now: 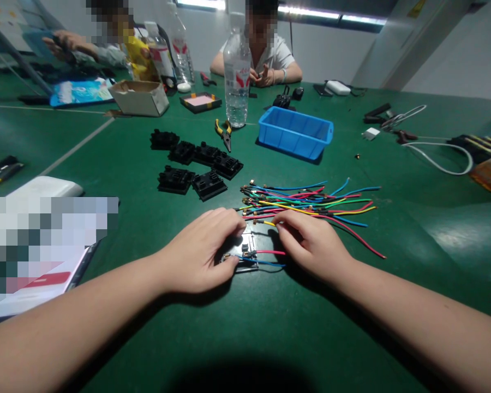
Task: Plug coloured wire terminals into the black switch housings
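Note:
My left hand (202,251) grips a small plastic housing (249,237) from its left side, thumb at the near edge and fingers at the far edge. The housing's upper face shines pale in the light. A red wire (270,252) and a blue wire (268,262) lead out of it to the right. Between the thumb and forefinger of my right hand (306,237) is a yellow wire (268,222), whose metal terminal end points left above the housing. Just beyond both hands lies a loose bundle of coloured wires (311,204) with metal ends.
Several black plastic housings (210,184) lie ahead on the left. Behind them are yellow-handled pliers (225,134), a water bottle (237,76) and a blue bin (297,134). A screen device (45,278) sits at left, a cardboard box (141,99) farther back. Two people sit across the table.

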The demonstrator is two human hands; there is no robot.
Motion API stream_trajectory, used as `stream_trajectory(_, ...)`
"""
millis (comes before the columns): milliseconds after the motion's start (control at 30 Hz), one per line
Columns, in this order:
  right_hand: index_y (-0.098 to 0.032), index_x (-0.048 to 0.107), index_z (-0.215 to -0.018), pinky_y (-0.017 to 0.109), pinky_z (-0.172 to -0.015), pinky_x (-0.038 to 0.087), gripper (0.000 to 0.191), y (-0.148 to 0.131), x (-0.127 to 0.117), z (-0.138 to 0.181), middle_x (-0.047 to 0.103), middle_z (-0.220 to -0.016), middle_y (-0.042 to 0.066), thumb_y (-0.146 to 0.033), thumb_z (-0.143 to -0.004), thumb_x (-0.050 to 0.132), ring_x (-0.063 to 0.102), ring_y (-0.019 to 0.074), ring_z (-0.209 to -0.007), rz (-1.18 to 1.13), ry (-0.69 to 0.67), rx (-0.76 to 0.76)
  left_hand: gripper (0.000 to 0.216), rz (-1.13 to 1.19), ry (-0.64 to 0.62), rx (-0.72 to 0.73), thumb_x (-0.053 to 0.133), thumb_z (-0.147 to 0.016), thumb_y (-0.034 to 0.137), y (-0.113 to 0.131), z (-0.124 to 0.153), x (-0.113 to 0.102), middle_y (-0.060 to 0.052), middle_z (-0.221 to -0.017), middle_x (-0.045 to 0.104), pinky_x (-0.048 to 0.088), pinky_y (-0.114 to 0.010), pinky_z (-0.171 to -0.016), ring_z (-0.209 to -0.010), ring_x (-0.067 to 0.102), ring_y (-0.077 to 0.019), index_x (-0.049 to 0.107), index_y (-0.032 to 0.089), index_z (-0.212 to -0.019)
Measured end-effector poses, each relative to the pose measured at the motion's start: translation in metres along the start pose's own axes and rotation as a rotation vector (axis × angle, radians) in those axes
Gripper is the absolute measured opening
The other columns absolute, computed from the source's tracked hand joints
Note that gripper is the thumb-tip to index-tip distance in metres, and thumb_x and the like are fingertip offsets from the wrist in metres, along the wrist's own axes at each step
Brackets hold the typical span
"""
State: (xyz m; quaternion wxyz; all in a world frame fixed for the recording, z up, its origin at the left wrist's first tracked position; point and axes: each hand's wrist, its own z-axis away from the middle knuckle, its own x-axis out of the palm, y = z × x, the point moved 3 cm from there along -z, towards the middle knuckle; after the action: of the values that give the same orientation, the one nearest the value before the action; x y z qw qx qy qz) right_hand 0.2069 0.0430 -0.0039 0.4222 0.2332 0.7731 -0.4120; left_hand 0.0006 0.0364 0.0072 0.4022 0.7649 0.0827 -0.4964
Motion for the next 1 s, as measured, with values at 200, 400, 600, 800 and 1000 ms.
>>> stream_trajectory(200,-0.015,0.063,-0.095,0.024,-0.062,0.045,0.016,-0.004,-0.003,0.002,0.069,-0.08,0.003,-0.018,-0.09,0.048,0.061,0.0134,-0.066,-0.047,0.045,-0.097,0.017,0.036,0.002,-0.042,0.05,-0.077,0.023,0.001,-0.001,-0.001,-0.004,-0.089,0.05,0.038,-0.035,-0.073,-0.08,0.043,-0.0193,0.043,0.018,-0.092)
stream_trajectory(400,-0.014,0.064,-0.094,0.023,-0.063,0.045,0.016,-0.009,-0.004,0.004,0.068,-0.081,0.004,-0.017,-0.089,0.049,0.06,0.0126,-0.067,-0.088,0.04,-0.271,0.02,0.087,0.005,-0.095,0.053,-0.079,0.023,-0.001,-0.002,-0.002,-0.003,-0.092,0.052,0.041,-0.034,-0.076,-0.083,0.048,-0.0187,0.046,0.018,-0.098)
stream_trajectory(600,-0.014,0.066,-0.092,0.023,-0.06,0.042,0.015,-0.01,-0.004,0.004,0.067,-0.075,0.002,-0.017,-0.089,0.051,0.055,0.0106,-0.061,-0.058,0.025,-0.261,0.02,0.088,0.015,-0.094,0.054,-0.079,0.024,-0.002,0.0,-0.002,-0.003,-0.091,0.053,0.042,-0.034,-0.077,-0.083,0.049,-0.0181,0.047,0.018,-0.097)
stream_trajectory(800,-0.015,0.065,-0.09,0.023,-0.059,0.042,0.014,-0.011,-0.005,0.003,0.066,-0.073,0.001,-0.019,-0.088,0.052,0.055,0.0106,-0.06,-0.052,0.025,-0.257,0.019,0.074,0.024,-0.078,0.053,-0.08,0.024,-0.001,-0.001,-0.001,-0.003,-0.091,0.053,0.043,-0.033,-0.076,-0.082,0.049,-0.0178,0.047,0.018,-0.097)
stream_trajectory(1000,-0.017,0.065,-0.089,0.025,-0.062,0.044,0.013,-0.012,-0.006,0.004,0.067,-0.075,0.003,-0.018,-0.088,0.052,0.058,0.0125,-0.064,-0.063,0.037,-0.246,0.02,0.08,0.024,-0.055,0.053,-0.082,0.025,-0.001,-0.001,-0.002,-0.003,-0.092,0.054,0.043,-0.033,-0.076,-0.083,0.05,-0.0178,0.048,0.018,-0.099)
